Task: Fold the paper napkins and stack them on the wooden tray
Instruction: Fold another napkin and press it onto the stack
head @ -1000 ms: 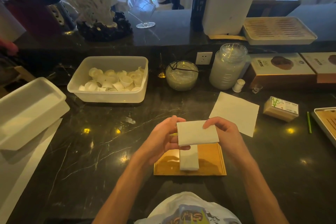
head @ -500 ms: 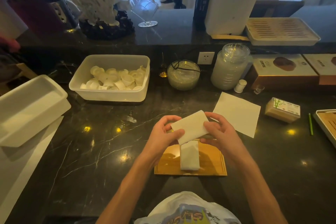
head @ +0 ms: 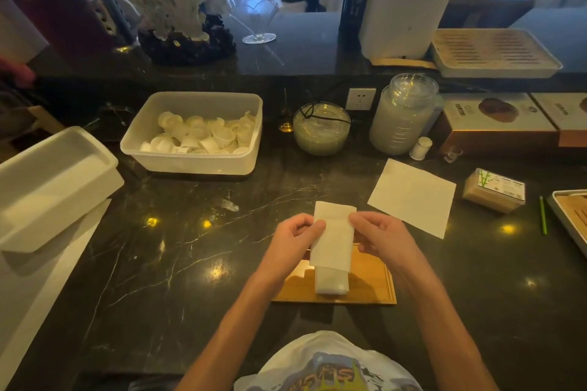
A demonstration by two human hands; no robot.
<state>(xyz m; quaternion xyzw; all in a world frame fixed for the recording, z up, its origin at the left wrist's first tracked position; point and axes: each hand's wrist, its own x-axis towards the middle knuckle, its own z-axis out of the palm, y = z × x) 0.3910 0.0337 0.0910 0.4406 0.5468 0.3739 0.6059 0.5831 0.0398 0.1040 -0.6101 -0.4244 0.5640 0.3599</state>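
Note:
A folded white napkin (head: 333, 236) hangs lengthwise above the wooden tray (head: 368, 289), pinched on its left edge by my left hand (head: 293, 240) and on its right edge by my right hand (head: 379, 233). Under it, a small stack of folded napkins (head: 331, 282) lies in the middle of the tray, its far end hidden by the held napkin. An unfolded square napkin (head: 413, 197) lies flat on the dark marble counter to the right of my hands.
A plastic tub of small white cups (head: 193, 136) stands at the back left, a white lid (head: 47, 181) at the far left. A glass bowl (head: 320, 128), a jar (head: 401, 114), a small box (head: 494, 189) and another tray (head: 571, 219) are on the right.
The held napkin has turned from lying crosswise to pointing away from me, now narrower. Both hands have shifted to grip its long sides above the tray.

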